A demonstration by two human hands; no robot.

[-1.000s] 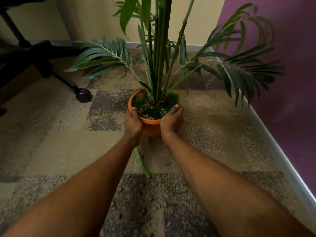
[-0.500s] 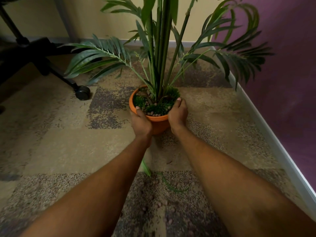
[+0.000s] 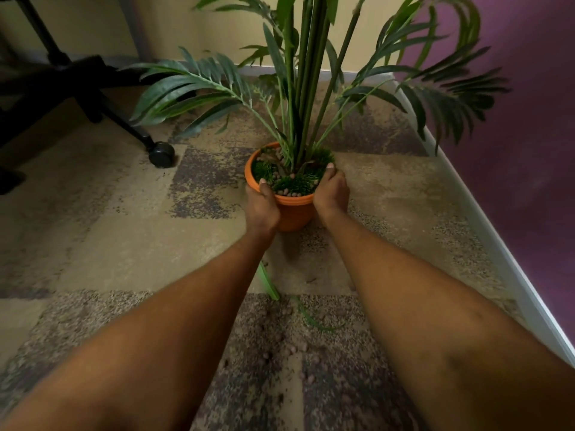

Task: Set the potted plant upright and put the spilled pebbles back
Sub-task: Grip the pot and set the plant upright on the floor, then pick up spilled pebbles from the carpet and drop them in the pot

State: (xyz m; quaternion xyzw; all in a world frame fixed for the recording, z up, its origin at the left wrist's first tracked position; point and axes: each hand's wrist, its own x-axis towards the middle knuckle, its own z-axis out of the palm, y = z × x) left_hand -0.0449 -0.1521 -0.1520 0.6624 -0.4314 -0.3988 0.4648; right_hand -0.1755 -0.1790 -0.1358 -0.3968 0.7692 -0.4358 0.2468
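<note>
Potted plant (image 3: 295,213) stands upright on the carpet (image 3: 124,244) ahead, stems vertical. We clasp it at the rim, left hand (image 3: 261,209) and right hand (image 3: 331,194) curled round it. Spilled pebbles (image 3: 292,349) lie nearer us, about midway between both hands.

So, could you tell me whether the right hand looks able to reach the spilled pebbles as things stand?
Probably yes, once freed: the right hand grips the orange pot, while the pebbles lie uncovered on the carpet, nearer the person.
</note>
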